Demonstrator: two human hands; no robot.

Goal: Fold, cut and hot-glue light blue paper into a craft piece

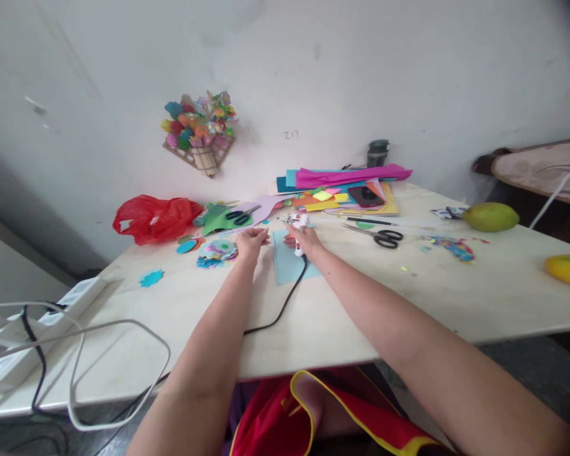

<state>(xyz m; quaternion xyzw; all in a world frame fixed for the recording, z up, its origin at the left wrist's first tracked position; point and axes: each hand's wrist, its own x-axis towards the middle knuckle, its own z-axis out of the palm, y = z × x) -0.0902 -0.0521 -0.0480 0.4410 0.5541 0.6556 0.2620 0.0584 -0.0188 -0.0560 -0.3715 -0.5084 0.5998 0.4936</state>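
A white hot glue gun (pixel 301 220) is in my right hand (pixel 304 238), its nozzle pointing left and its black cord trailing down across the table. Beneath it lies a light blue sheet (pixel 289 269). To the left of the sheet my left hand (pixel 253 242) is closed, thumb and fingers pinched together; whatever they hold is too small to make out. Beside that hand sits a pile of cut foam flowers and discs (pixel 218 249). One blue scalloped piece (pixel 151 278) lies apart, farther left.
Scissors (pixel 382 237) lie to the right, more scissors (pixel 240 216) at the back left. Coloured sheets (pixel 351 177) and a phone (pixel 365 196) are stacked behind. A red plastic bag (pixel 156 218), a power strip (pixel 42 335) with loose cables and a green fruit (pixel 491 217) occupy the sides.
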